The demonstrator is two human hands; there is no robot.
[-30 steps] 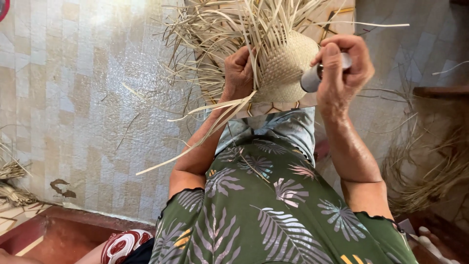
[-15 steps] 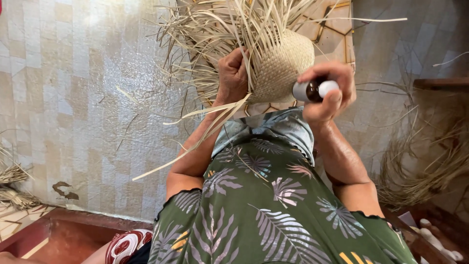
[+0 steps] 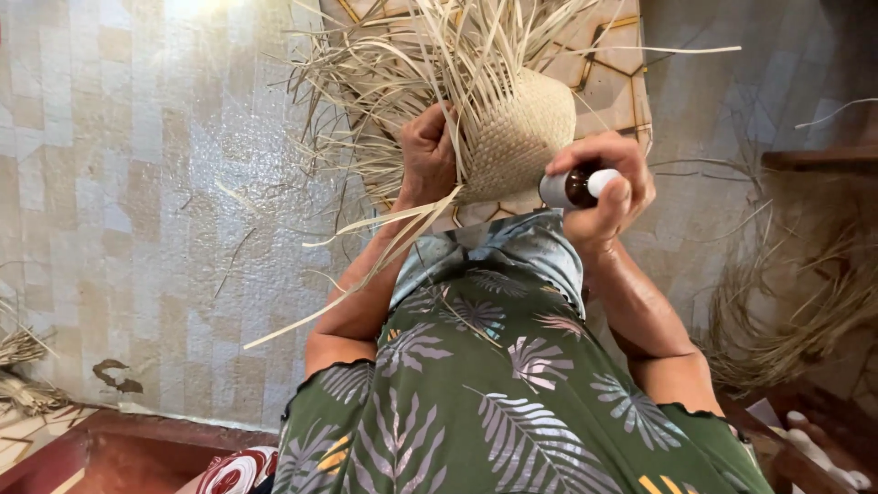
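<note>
Left hand (image 3: 428,151): grip closed on the loose straw strands at the edge of the half-woven straw hat (image 3: 517,137), held over the tiled floor (image 3: 137,229). Right hand (image 3: 605,187): grip wrapped around a small dark bottle (image 3: 574,187), possibly glass, just beside the hat crown.

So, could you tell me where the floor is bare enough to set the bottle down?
The tiled floor left of the left hand is mostly bare, with a few stray strands. Around the woven piece loose straw fans out thickly. Right of the right hand, holding the bottle, a straw heap crowds the floor.
</note>
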